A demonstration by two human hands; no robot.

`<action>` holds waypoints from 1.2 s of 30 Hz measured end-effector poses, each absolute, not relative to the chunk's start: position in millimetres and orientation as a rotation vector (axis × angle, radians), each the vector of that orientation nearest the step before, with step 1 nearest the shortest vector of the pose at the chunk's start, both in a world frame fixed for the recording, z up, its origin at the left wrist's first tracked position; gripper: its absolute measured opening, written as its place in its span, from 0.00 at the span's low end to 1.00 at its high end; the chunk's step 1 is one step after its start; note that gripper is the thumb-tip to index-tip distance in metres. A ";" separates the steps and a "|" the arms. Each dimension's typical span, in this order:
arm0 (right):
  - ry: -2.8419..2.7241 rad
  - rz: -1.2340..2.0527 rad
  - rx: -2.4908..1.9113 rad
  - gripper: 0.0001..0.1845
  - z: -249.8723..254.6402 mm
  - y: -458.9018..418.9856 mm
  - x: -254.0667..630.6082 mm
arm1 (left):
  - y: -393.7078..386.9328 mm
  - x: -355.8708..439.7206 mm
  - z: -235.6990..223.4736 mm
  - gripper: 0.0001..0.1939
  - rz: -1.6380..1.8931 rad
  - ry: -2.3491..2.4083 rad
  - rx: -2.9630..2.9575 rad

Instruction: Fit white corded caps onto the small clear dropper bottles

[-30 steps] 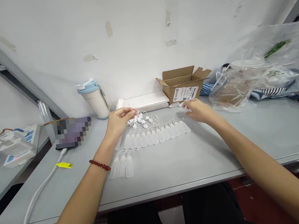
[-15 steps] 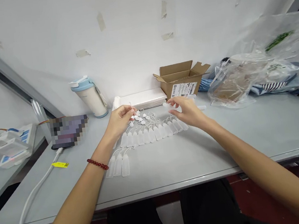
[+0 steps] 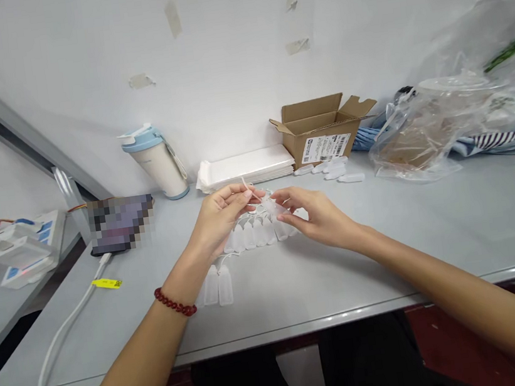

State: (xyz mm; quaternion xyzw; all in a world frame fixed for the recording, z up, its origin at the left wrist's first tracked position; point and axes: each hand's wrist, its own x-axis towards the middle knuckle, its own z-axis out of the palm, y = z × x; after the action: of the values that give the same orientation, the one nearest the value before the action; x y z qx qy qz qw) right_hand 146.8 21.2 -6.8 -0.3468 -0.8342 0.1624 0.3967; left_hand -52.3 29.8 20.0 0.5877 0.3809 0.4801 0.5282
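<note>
My left hand (image 3: 229, 212) pinches a thin white cord (image 3: 246, 185) between thumb and fingers, its end pointing up. Close beside it, my right hand (image 3: 310, 212) grips a translucent white plastic tag sleeve (image 3: 277, 208) by its right side. Cord and sleeve meet between the hands, though fingers hide whether the cord passes through. Below them on the grey table lies a row of similar corded sleeves (image 3: 248, 235), partly covered by my hands. Nearer the front edge are a few more corded sleeves (image 3: 224, 285), half behind my left wrist.
A stack of white packets (image 3: 245, 168) and an open cardboard box (image 3: 320, 131) stand against the wall, with several loose sleeves (image 3: 351, 178) before the box. Left are a tumbler (image 3: 153, 162) and a cabled phone (image 3: 122, 223). A clear plastic bag (image 3: 415, 134) lies right.
My right hand has moved left and down with a sleeve, meeting my left hand. My left hand has shifted slightly right, a cord now showing in it. The view has shifted slightly.
</note>
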 end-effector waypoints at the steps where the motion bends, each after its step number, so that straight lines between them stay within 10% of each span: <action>1: -2.122 0.397 -0.886 0.16 -7.0 21.1 146.9 | 29.1 -53.3 21.2 0.10 1.157 0.905 1.403; 36: -2.060 0.278 -0.902 0.15 -15.9 10.3 133.0 | 19.8 -50.0 24.7 0.10 0.991 0.942 1.667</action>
State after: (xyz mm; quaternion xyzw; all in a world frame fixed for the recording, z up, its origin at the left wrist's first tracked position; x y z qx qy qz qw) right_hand 133.0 10.3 -15.9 -0.3605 -0.8234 0.1110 0.4239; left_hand -50.0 19.8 24.7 0.6812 0.3851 0.4049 0.4731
